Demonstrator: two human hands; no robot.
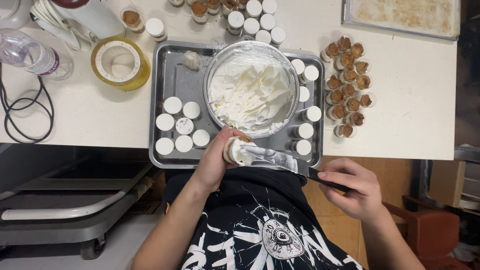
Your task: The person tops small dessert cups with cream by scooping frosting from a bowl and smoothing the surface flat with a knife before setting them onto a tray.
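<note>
From the head camera I see my left hand [212,165] closed around a small dessert cup [234,150], tipped on its side just over the near rim of the steel tray [167,75]. My right hand [356,187] is wrapped shut on the dark handle of a knife [285,161], whose cream-smeared blade lies flat across the mouth of the cup, touching the white cream there. Right behind the cup, in the middle of the tray, sits a glass bowl of whipped cream [251,95] with plastic film around its rim. To the left of the bowl a cluster of cream-topped cups [179,127] stands upright on the tray, and more run down the tray's right side. On the white tabletop [415,130], well right of the tray, unfinished cups with brown crumb [349,85] are grouped together. A yellow roll of tape [120,62] and a plastic bottle [35,57] rest to the left.
</note>
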